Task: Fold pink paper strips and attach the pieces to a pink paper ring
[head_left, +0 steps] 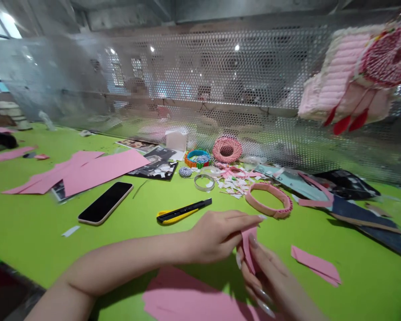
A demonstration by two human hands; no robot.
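Note:
A narrow folded strip of pink paper [249,249] is held between both hands above the green table. My left hand [217,236] reaches in from the left, its fingers pressed on the strip's upper end. My right hand [263,272] pinches the lower part of the strip between thumb and fingers. Beneath the hands lies a larger pink sheet [187,296]. To the right rests another folded pink paper piece [316,265]. Just beyond the hands are a pink ring-shaped band [269,200] and a yellow and black box cutter [183,211].
A phone [106,203] lies on the left, near large pink sheets [103,171]. Farther back are a roll of tape [204,182], white paper scraps [235,185], a colourful ring [198,158] and a pink woven ring [227,149]. A perforated metal screen [200,84] stands behind, with pink crafts hanging right.

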